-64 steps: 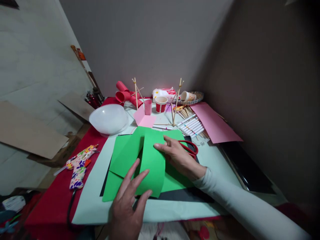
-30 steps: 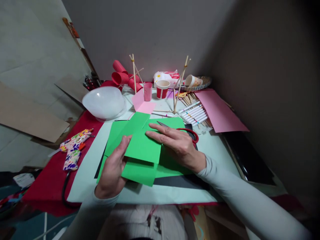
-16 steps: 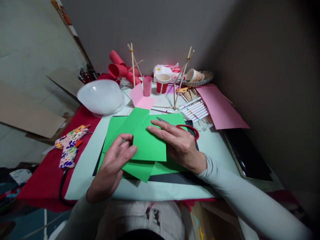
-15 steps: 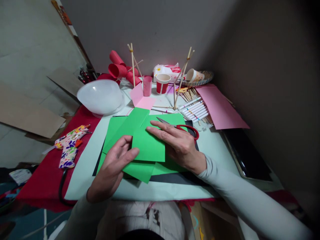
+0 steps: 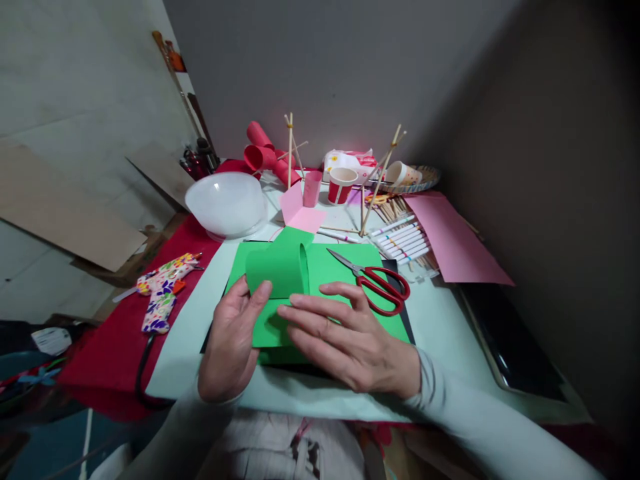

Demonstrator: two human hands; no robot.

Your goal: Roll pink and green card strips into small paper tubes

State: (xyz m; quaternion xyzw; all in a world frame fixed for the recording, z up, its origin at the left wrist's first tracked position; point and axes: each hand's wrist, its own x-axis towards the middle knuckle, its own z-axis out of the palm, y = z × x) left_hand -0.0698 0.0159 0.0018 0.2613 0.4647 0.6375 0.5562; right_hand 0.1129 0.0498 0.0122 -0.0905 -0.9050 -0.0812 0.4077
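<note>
My left hand (image 5: 227,343) pinches a green paper strip (image 5: 274,270) at its left side, thumb on top. The strip bends over on itself in a rounded loop, its open end facing right. Close to its lower edge, my right hand (image 5: 345,337) has its fingers stretched out; whether the fingertips touch the paper I cannot tell. Beneath both hands lie green sheets (image 5: 327,273), with a black sheet (image 5: 391,266) showing at the edge. Red-handled scissors (image 5: 383,288) rest on the green sheet, just beyond my right hand, blades pointing left.
A patterned glue gun (image 5: 163,293) lies on the red cloth at left. Behind are a white bowl (image 5: 227,203), a folded pink card (image 5: 303,217), a red paper cup (image 5: 341,187), stick frames (image 5: 383,177) and markers (image 5: 405,241). A black tablet-like device (image 5: 505,340) lies at right.
The green strip, earlier lying fairly flat under my right hand, now curves up into a loop. My right hand has come back toward me, uncovering the scissors. The whole view has shifted slightly.
</note>
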